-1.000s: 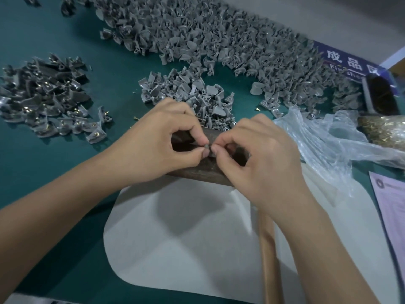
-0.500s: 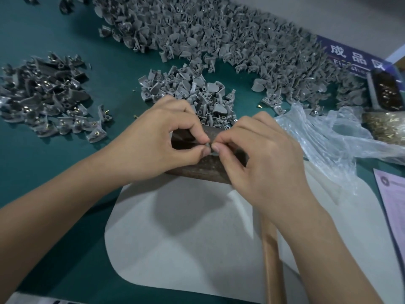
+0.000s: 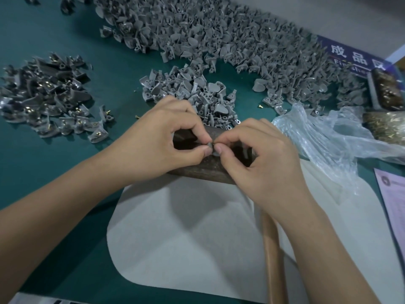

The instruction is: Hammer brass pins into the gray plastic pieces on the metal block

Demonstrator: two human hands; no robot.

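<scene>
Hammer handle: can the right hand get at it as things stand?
Probably yes, once freed. The right hand pinches a gray piece with the left hand; the wooden handle lies bare directly under its wrist.

Both hands cover most of the metal block (image 3: 203, 172). The wooden handle (image 3: 274, 260) runs under the right wrist and off the bottom edge. The blue sign (image 3: 350, 58) is cut off.

Dim, soft overhead light; edges warped, blurred.
</scene>
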